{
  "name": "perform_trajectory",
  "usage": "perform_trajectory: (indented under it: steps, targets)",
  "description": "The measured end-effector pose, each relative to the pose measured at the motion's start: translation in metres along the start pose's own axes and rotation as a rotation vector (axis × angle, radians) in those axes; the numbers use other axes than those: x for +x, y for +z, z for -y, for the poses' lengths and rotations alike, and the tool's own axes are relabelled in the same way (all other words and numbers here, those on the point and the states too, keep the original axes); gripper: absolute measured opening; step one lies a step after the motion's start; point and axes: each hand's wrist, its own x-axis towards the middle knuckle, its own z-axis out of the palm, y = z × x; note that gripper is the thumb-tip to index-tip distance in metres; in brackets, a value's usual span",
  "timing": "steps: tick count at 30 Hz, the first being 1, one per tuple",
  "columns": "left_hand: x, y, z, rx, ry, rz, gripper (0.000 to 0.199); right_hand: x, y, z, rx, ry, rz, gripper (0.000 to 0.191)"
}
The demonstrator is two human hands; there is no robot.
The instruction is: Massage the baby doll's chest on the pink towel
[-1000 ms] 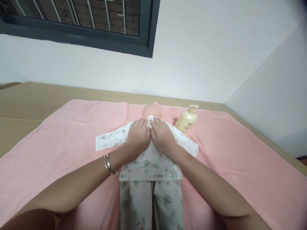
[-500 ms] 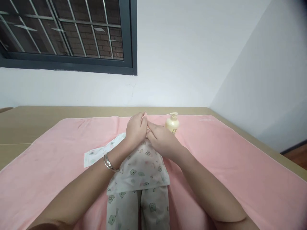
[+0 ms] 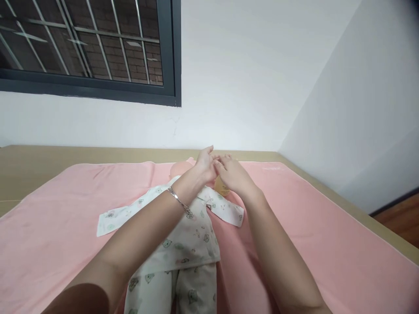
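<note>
A doll in patterned white pyjamas lies on its back, with its round head (image 3: 180, 169) at the far end and the pyjama top (image 3: 190, 240) spread toward me. Beyond its right-hand sleeve (image 3: 225, 209) stands a pale yellow pump bottle (image 3: 221, 186), its upper part hidden by my hands. My left hand (image 3: 207, 165), above a silver bracelet, is turned palm up by the bottle, fingers stretched out. Over the bottle's top reaches my right hand (image 3: 235, 175), fingers extended toward the left palm; whether they touch the pump head is hidden.
A pink blanket (image 3: 310, 226) covers most of the wooden surface (image 3: 42, 157). White walls (image 3: 229, 87) stand behind and at the right, with a dark-framed barred window (image 3: 81, 48) at upper left.
Both hands have left the doll's head and upper body and shifted right to the bottle. My left palm has turned up, and the doll's head and right-hand sleeve now show.
</note>
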Motion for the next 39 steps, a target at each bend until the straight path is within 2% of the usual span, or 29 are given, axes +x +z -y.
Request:
perform_trajectory:
  steps: [5,8,12,18,23,27,30,34,39]
  targets:
    - [-0.009,0.008,0.003,-0.038,0.005,-0.052,0.039,0.002,0.014,0.003,-0.123,0.012,-0.044,0.053]
    - [-0.026,-0.002,0.002,-0.032,-0.004,-0.107,0.039,0.0,0.011,0.006,-0.172,0.029,-0.057,0.053]
    - [-0.064,-0.025,-0.006,-0.016,-0.012,-0.164,0.051,0.001,0.006,0.007,-0.27,0.192,-0.097,0.055]
    - [-0.128,-0.051,-0.033,-0.038,0.022,-0.088,0.071,0.009,0.009,0.013,-0.391,0.293,-0.084,0.054]
    - [-0.157,-0.065,-0.056,-0.143,0.077,-0.027,0.077,0.013,0.029,0.025,-0.559,0.287,-0.118,0.053]
    - [-0.177,-0.067,-0.065,-0.201,0.145,-0.002,0.07,0.014,0.04,0.033,-0.581,0.364,-0.216,0.052]
    - [-0.193,-0.065,-0.071,-0.255,0.204,0.013,0.06,0.013,0.041,0.037,-0.575,0.388,-0.259,0.05]
    - [-0.208,-0.065,-0.082,-0.301,0.241,0.013,0.055,0.009,0.036,0.036,-0.477,0.377,-0.182,0.044]
    - [-0.213,-0.066,-0.087,-0.337,0.313,-0.003,0.051,0.0,0.035,0.034,-0.398,0.3,-0.103,0.042]
